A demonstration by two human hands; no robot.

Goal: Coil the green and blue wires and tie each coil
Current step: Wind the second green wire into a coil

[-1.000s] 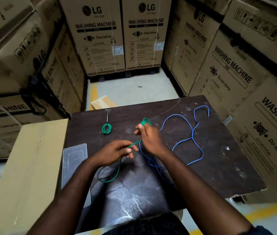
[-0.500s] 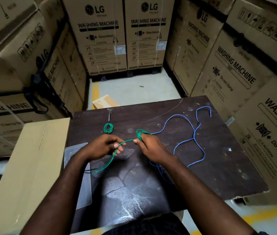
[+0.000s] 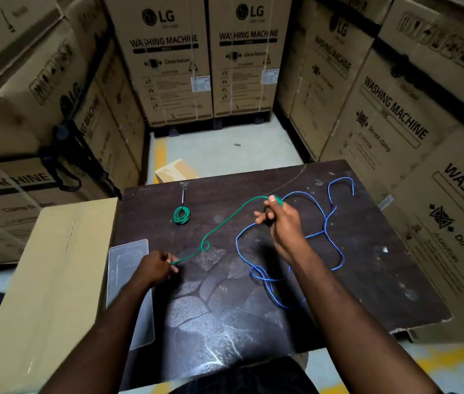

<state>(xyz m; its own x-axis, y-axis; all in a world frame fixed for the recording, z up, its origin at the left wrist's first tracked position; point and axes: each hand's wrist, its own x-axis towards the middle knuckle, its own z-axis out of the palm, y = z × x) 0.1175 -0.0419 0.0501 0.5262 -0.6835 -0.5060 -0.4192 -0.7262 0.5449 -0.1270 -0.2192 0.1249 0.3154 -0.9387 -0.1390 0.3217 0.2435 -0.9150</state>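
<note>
A green wire (image 3: 226, 221) stretches across the dark table (image 3: 381, 282) between my two hands, with a small loop near its lower end. My left hand (image 3: 155, 268) pinches its lower end near the table's left side. My right hand (image 3: 280, 220) grips a small green coil at the wire's upper end, raised over the table's middle. The blue wire (image 3: 324, 231) lies loose and uncoiled on the table, partly under my right forearm. A finished small green coil (image 3: 181, 215) lies at the back left of the table.
A clear plastic lid (image 3: 128, 277) lies at the table's left edge beside a flat cardboard box (image 3: 34, 285). A small metal tool (image 3: 183, 191) lies behind the green coil. Stacked washing machine cartons (image 3: 174, 58) surround the table on all sides.
My hands have moved apart: the left drew back toward me, the right went up and right, and the green wire between them straightened out.
</note>
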